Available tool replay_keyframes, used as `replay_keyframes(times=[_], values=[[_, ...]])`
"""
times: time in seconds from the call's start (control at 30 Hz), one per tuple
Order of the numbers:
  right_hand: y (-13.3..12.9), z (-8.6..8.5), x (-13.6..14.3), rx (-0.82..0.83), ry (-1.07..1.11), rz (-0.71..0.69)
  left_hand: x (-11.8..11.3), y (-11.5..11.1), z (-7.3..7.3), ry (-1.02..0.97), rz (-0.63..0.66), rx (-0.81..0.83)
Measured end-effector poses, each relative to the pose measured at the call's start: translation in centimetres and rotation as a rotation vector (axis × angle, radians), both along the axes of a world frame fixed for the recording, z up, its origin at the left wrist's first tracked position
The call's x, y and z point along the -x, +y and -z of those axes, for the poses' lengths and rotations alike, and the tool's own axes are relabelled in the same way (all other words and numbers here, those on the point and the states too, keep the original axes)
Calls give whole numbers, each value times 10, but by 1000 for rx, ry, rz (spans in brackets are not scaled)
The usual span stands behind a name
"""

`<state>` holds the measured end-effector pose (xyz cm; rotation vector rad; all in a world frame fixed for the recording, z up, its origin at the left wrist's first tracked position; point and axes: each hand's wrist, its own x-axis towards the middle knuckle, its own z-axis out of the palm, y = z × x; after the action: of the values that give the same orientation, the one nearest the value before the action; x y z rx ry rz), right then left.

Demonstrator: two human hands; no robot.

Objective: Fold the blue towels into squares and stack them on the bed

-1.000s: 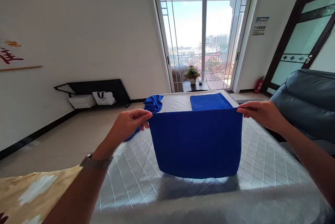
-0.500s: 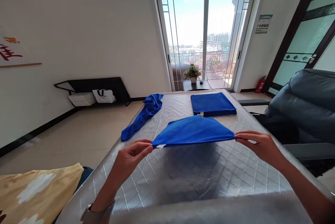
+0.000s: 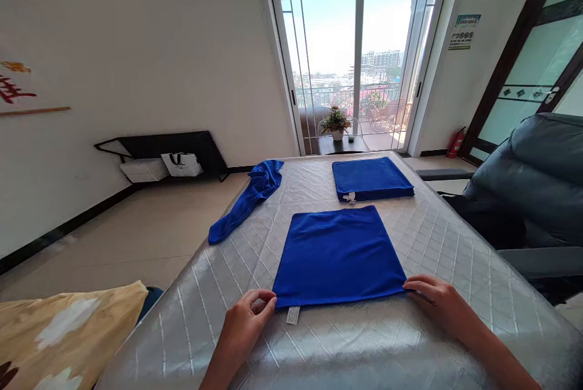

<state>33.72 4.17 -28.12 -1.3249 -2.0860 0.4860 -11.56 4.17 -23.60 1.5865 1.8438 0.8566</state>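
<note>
A blue cloth (image 3: 339,256) lies nearly flat on the silver quilted table cover (image 3: 437,238), with a white tag (image 3: 293,315) sticking out at its near left. My left hand (image 3: 249,317) pinches the near left corner, and my right hand (image 3: 430,299) pinches the near right corner. Just beyond it sits a neat stack of blue cloths (image 3: 371,177), also with a white tag at its near edge. A crumpled blue cloth (image 3: 250,201) trails along the table's left edge.
A potted plant (image 3: 336,123) stands on a small dark table beyond the far edge, before a glass sliding door (image 3: 323,44). To the right is a dark armchair (image 3: 537,183). A yellow patterned fabric (image 3: 77,335) is at the lower left.
Both hands have come down and nearer, still holding the cloth's near corners. The raised, billowing cloth now rests spread on the table.
</note>
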Motion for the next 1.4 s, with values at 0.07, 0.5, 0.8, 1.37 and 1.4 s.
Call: replay_keyframes(times=[0.07, 0.5, 0.8, 1.37, 1.4], values=[[-2, 5, -3, -18, -43, 0, -2, -5, 3, 16, -28, 8], [-18, 0, -2, -57, -233, -40, -6, -23, 36, 265, -123, -201], [-7, -26, 28, -27, -345, 24, -21, -30, 42, 674, -51, -511], [24, 50, 67, 1, -520, 198, -189, 44, 44, 657, 723, -354], [24, 46, 69, 20, -512, 205, -178, 43, 45, 672, 703, -330]])
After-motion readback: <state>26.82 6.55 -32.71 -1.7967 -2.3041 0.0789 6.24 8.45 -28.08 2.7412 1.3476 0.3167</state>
